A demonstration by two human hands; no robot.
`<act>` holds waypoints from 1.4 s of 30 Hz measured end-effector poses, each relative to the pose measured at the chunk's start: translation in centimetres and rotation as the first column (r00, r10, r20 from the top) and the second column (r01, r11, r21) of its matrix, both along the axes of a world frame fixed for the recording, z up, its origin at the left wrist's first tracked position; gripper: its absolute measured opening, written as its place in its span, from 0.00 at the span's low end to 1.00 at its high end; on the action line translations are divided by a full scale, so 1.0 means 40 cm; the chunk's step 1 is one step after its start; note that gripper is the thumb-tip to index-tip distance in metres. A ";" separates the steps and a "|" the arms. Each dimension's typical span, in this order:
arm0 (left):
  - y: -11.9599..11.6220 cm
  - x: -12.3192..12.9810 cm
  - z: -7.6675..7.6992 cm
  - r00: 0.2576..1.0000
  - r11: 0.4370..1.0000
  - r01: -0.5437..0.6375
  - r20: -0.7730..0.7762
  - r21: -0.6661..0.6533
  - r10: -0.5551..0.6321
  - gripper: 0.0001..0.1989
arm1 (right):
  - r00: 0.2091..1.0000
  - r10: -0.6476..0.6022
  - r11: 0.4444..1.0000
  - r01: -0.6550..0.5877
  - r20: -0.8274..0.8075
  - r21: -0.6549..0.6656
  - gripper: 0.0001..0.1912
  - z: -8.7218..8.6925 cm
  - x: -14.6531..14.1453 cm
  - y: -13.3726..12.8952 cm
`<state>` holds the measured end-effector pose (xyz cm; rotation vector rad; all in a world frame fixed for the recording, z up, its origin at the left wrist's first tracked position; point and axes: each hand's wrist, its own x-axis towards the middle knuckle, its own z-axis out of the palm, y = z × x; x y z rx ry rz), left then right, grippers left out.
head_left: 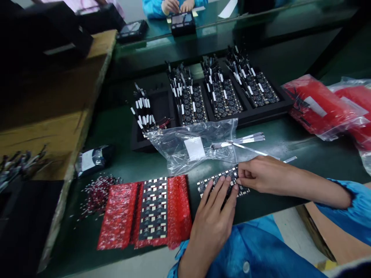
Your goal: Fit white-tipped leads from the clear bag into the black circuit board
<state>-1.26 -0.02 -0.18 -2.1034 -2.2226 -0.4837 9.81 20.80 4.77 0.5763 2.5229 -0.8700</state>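
Note:
A black circuit board panel (207, 181) lies on the green table near its front edge. My left hand (217, 206) rests on it with the fingers stretched out over the panel. At the panel's right part, my right hand (256, 173) has thumb and index finger pinched together; whatever may be between them is too small to make out. Another black panel (153, 208) lies on red bubble wrap (117, 216) to the left. Behind my hands are a clear plastic bag (174, 144) with a white label and a few thin silvery strips (246, 139).
Black foam trays (261, 114) of boards with white-tagged cables stand behind the bag. Red packages (327, 106) lie at the right, a pile of small red wires (98, 193) and a dark packet (94, 159) at the left. Across the table, another person's hands (178, 5) touch a black device.

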 end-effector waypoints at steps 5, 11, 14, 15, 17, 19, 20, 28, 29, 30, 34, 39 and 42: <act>0.001 0.001 0.002 1.000 1.000 0.000 -0.021 0.014 0.000 0.24 | 0.977 0.067 0.997 -0.061 -0.203 0.036 0.11 -0.003 0.052 0.006; -0.001 0.002 0.002 0.999 1.000 0.003 -0.035 0.010 -0.003 0.24 | 0.754 0.408 0.876 -0.164 -0.515 0.454 0.20 -0.059 0.136 0.008; -0.002 0.003 -0.003 0.999 1.000 -0.001 -0.046 0.019 0.002 0.25 | 0.694 0.498 0.825 -0.192 -0.520 0.532 0.19 -0.095 0.161 -0.002; -0.002 0.004 -0.004 0.999 1.000 -0.008 -0.045 0.023 0.009 0.25 | 0.690 0.504 0.823 -0.201 -0.520 0.531 0.20 -0.105 0.167 -0.007; -0.002 0.005 -0.005 0.999 1.000 -0.019 -0.040 0.024 0.020 0.24 | 0.692 0.501 0.828 -0.207 -0.520 0.522 0.22 -0.121 0.177 -0.016; -0.002 0.007 -0.004 0.999 0.999 -0.026 -0.029 0.023 0.026 0.23 | 0.701 0.483 0.839 -0.201 -0.525 0.505 0.25 -0.131 0.183 -0.023; -0.001 0.008 -0.004 0.999 0.999 -0.027 -0.021 0.022 0.028 0.23 | 0.705 0.476 0.845 -0.200 -0.527 0.496 0.25 -0.135 0.184 -0.026; 0.000 0.007 0.000 0.999 0.999 -0.032 0.011 0.030 0.032 0.22 | 0.709 0.491 0.839 -0.229 -0.507 0.494 0.24 -0.139 0.185 -0.033; 0.000 0.007 0.001 1.000 0.999 -0.030 0.005 0.027 0.030 0.22 | 0.709 0.484 0.845 -0.225 -0.513 0.486 0.25 -0.138 0.184 -0.031; 0.001 0.007 0.001 1.000 0.999 -0.029 0.000 0.027 0.029 0.22 | 0.709 0.473 0.852 -0.217 -0.523 0.476 0.25 -0.137 0.183 -0.030; 0.004 0.007 0.005 0.999 0.998 -0.038 0.005 0.052 0.038 0.22 | 0.687 0.429 0.878 -0.166 -0.586 0.449 0.27 -0.131 0.182 -0.018; 0.006 0.003 -0.007 0.995 0.992 -0.030 -0.086 0.120 0.040 0.20 | 0.685 0.354 0.903 -0.075 -0.637 0.423 0.22 -0.135 0.181 -0.007; 0.010 -0.004 -0.023 0.985 0.984 -0.010 -0.170 0.177 0.040 0.18 | 0.660 0.302 0.920 -0.014 -0.687 0.391 0.17 -0.142 0.172 -0.004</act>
